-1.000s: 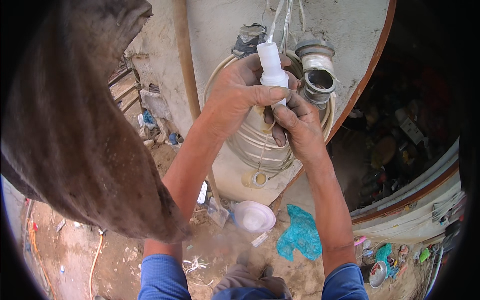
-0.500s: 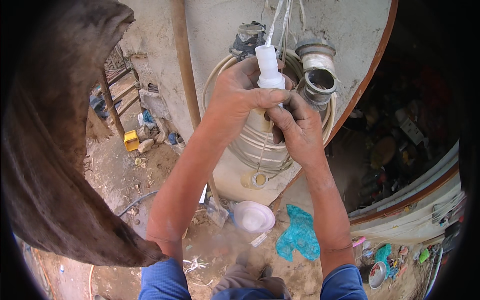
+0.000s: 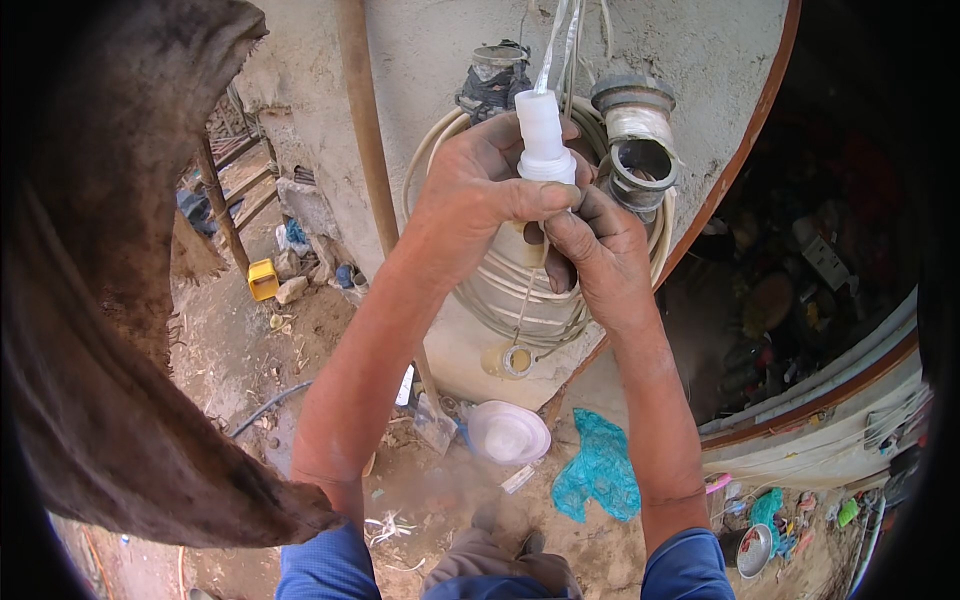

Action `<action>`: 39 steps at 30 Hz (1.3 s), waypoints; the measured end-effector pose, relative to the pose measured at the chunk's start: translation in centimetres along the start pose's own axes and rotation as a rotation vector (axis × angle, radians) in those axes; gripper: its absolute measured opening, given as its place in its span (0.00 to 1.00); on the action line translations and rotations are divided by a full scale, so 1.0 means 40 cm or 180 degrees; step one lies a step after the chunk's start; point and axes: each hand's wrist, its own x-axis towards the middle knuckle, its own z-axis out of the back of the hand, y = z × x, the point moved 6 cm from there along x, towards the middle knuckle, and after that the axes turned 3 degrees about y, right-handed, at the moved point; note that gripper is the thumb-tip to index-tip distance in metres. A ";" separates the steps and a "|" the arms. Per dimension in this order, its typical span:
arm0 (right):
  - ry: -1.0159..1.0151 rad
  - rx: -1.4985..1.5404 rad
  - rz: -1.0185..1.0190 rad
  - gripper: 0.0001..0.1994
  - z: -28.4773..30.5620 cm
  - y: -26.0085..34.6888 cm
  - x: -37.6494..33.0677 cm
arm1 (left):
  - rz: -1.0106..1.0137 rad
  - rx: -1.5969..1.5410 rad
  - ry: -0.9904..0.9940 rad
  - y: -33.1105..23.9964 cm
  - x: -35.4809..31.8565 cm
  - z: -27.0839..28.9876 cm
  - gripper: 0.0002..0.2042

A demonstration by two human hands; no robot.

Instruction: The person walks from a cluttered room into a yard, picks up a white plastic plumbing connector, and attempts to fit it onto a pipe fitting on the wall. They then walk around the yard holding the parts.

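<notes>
Up in front of the wall, both my hands are closed on a white plastic lamp holder [image 3: 544, 140], its ribbed, stepped body tilted slightly. My left hand [image 3: 490, 180] wraps it from the left, thumb across its lower part. From the right, the thumb and fingers of my right hand [image 3: 597, 235] pinch its lower end, which they hide. A pale cord [image 3: 550, 52] runs upward from the top of the holder. Behind my hands hangs a coil of cream hose [image 3: 530, 290].
Metal pipe couplings [image 3: 638, 160] hang right of my hands. A wooden pole [image 3: 368, 130] leans on the wall [image 3: 300, 60]. Brown cloth [image 3: 110, 300] hangs at left. Below lie a pale basin [image 3: 540, 440], a teal plastic bag [image 3: 600, 475] and a yellow container [image 3: 263, 280].
The white piece and both hands have shifted very slightly to the right. My right fingers have changed position a little around its lower end.
</notes>
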 end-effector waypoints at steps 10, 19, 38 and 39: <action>-0.0456 -0.0158 0.0364 0.20 -0.015 0.001 -0.012 | -0.0032 -0.0006 0.0002 -0.003 0.000 0.001 0.32; 0.0100 0.0692 0.0024 0.14 0.000 -0.018 -0.004 | 0.0244 0.0014 0.0132 -0.003 -0.003 -0.012 0.28; -0.0049 0.0838 -0.0012 0.14 -0.012 -0.008 0.001 | 0.0048 -0.0094 -0.0005 0.007 0.000 -0.008 0.28; -0.0199 0.0623 0.0080 0.14 -0.023 -0.001 -0.005 | 0.0010 -0.0128 -0.0040 0.010 0.003 -0.002 0.29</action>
